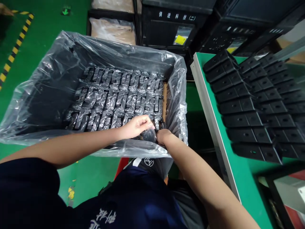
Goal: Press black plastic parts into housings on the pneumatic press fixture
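A factory packing station. Green painted floor (43, 35) with yellow-black hazard tape (14, 51); stacked black crates (171, 28), one bearing a yellow label (180, 39); a bag-lined crate (59, 79) of wrapped black parts (114, 98); a green bench (240, 178) carrying rows of identical black brackets (252, 105).

Green worktop (240, 171) at right, carrying black flat parts (252, 105) in overlapping rows. Green floor (47, 28) with yellow-black hazard tape (14, 52) at upper left. Black crates (173, 28) behind, one bearing a yellow label (180, 39). Bagged cardboard boxes (113, 30) beside them.
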`<state>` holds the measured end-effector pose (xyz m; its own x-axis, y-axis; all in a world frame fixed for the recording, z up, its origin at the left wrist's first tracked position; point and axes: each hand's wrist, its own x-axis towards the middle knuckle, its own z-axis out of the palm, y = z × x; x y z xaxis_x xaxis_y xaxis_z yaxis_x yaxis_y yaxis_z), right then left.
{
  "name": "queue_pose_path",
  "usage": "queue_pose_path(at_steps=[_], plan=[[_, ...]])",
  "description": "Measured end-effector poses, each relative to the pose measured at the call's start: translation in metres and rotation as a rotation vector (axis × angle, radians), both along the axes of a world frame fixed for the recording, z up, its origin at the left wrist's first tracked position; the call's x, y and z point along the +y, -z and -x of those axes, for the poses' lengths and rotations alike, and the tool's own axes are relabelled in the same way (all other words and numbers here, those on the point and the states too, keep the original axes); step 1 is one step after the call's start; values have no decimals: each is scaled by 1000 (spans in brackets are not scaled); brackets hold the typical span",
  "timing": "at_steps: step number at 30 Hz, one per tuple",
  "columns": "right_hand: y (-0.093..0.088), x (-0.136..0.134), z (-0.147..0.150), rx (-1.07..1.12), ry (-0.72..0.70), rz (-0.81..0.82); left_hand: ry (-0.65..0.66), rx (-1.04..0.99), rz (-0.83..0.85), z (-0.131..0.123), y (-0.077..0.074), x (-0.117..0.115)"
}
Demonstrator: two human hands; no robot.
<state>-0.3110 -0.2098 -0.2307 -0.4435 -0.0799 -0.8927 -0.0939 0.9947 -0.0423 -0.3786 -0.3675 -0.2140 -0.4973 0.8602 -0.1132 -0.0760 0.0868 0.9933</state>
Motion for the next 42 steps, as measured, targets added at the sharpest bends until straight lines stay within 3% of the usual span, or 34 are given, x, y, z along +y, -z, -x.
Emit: queue_pose_path(at_steps=[4, 8, 13, 17, 19, 22, 26, 29, 33, 35, 37, 42], plan=[[1, -1, 1, 56, 17, -8, -112, -252, -22, 1, 5, 8], [3, -1, 2, 61, -27, 17, -236, -267, -40, 3, 7, 17], [6, 0, 2, 48, -70, 24, -231, -336, -39, 4, 4, 20], [5, -1, 1, 56, -99, 49, -141, -352, 39, 10, 0, 22], [5, -2, 1, 43, -107, 44, -100, -80, 202, 19, -3, 21], [6, -3, 0, 38, -116, 33, 7, 442, 574, 34, 2, 16], [7, -5, 0, 49, -139, 56, 266, 589, 928, 32, 25, 8], [7, -6, 1, 67, -148, 67, 435, 586, 970, 15, 35, 9], [8, -5, 2, 96, -141, 69, 570, 589, 856, 3, 32, 16], [9, -4, 3, 111, -132, 58, 553, 608, 814, 7, 32, 18], [8, -2, 3, 131, -127, 51, 455, 656, 808, 17, 36, 22], [7, -1, 1, 150, -142, 56, 170, 744, 815, 48, 63, 41]])
